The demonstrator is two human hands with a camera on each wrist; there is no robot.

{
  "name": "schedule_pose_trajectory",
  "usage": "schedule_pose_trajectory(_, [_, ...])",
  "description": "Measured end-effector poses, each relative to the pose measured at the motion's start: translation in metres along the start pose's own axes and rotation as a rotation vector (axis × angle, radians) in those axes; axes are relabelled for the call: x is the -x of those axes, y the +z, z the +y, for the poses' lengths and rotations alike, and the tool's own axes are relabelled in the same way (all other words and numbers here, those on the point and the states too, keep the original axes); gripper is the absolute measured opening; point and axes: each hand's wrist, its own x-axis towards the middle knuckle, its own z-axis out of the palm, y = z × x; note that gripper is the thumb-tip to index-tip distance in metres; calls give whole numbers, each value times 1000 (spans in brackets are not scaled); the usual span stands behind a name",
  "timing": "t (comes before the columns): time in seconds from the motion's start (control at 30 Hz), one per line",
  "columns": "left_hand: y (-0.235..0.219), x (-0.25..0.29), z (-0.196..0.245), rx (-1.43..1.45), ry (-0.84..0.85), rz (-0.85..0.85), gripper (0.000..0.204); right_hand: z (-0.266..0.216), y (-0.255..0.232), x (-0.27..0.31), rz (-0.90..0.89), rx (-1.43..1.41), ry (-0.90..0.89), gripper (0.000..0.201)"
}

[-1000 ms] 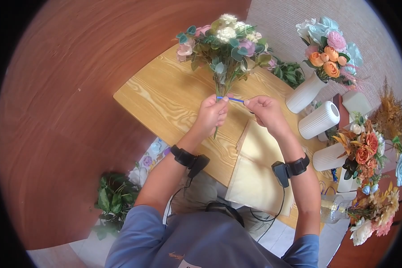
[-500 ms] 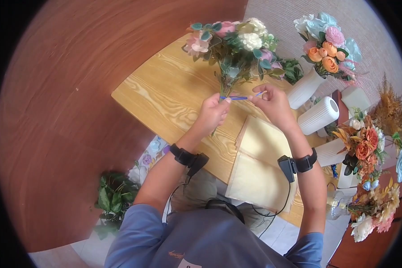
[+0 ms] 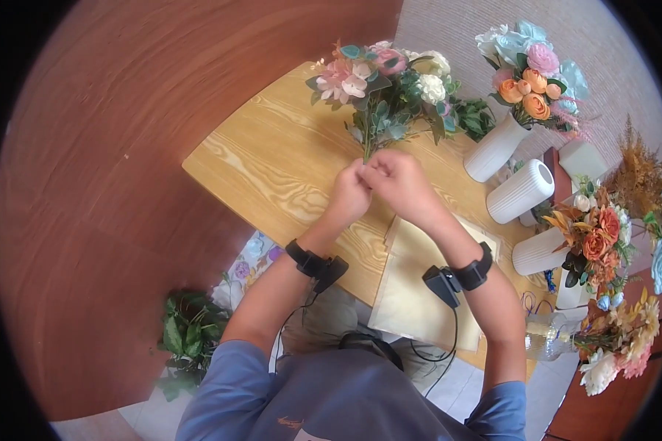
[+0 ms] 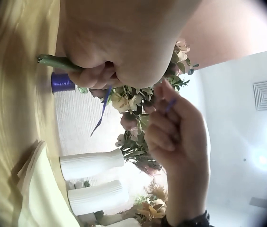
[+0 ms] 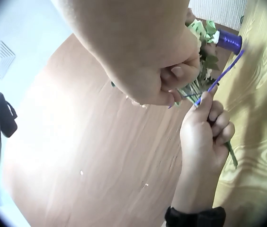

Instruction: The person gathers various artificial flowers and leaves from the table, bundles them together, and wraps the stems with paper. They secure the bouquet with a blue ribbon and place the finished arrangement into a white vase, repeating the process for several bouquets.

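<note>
In the head view a bouquet [image 3: 390, 92] of pink and white flowers with green leaves stands over the wooden table. My left hand [image 3: 351, 192] grips its stems, whose cut end [image 5: 233, 158] pokes out below the fist in the right wrist view. A narrow purple ribbon [image 5: 228, 70] lies against the stems near the left thumb, one tail hanging free. My right hand [image 3: 401, 184] is right beside the left and pinches a piece of ribbon [image 4: 170, 105], visible between its fingers in the left wrist view.
A purple ribbon spool [image 4: 63, 82] stands on the table [image 3: 250, 147] behind the bouquet. Cream paper sheets [image 3: 412, 294] lie near the body. Along the right are a white vase [image 3: 496, 151] with flowers, a tipped white vase [image 3: 520, 192] and more arrangements [image 3: 599, 239].
My right hand has come leftward to the left hand, and the ribbon stretched between them no longer shows in the head view. The bouquet's flower heads have turned and shifted slightly right.
</note>
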Motion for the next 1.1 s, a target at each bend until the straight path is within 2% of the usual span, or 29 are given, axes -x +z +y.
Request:
schedule_pose_trajectory(0.03, [3,0,4,0,-1,-3,12,-1,6,-4,0,30,-12,19])
schedule_pose_trajectory(0.1, [11,0,16,773,-232,47,12,-3,16,-11,0,91,-27,19])
schedule_pose_trajectory(0.13, [10,0,21,919,-267,81,12,-2,20,-13,-1,91,-27,19])
schedule_pose_trajectory(0.23, [4,2,22,825,-300,18,15,-2,29,-17,29,193,-89,21])
schedule_pose_trajectory(0.43, [-6,6,17,662,-291,-66,19,-8,37,-13,-55,326,-159,22])
schedule_pose_trajectory(0.53, [-5,6,15,624,-272,-90,21,-13,43,-11,12,338,-175,19])
schedule_pose_trajectory(0.6, [-6,7,15,608,-265,-100,22,-26,38,-8,-125,447,-174,23])
schedule_pose_trajectory(0.63, [-9,8,16,603,-263,-103,23,-33,35,-4,-129,450,-179,23])
schedule_pose_trajectory(0.7, [-12,6,18,596,-261,-107,25,-41,28,2,-255,339,-391,20])
schedule_pose_trajectory(0.73, [-13,6,19,592,-259,-106,25,-37,26,1,-270,340,-403,20])
schedule_pose_trajectory(0.8, [-19,3,23,583,-251,-93,27,-24,17,1,-119,107,-583,22])
schedule_pose_trajectory(0.87, [-29,-1,38,585,-241,-70,28,-30,-10,8,-57,6,-226,18])
schedule_pose_trajectory(0.93, [-42,-5,50,715,-596,-163,31,3,-26,1,128,-140,-126,17])
schedule_pose_trajectory(0.97, [-40,-6,62,722,-642,-112,32,9,-38,-3,122,-140,-129,17])
schedule_pose_trajectory(1.03, [-41,-7,65,790,-625,-155,31,17,-54,-9,75,-360,237,18])
schedule_pose_trajectory(1.1, [-40,-8,69,856,-610,-207,31,29,-44,-11,21,-436,294,17])
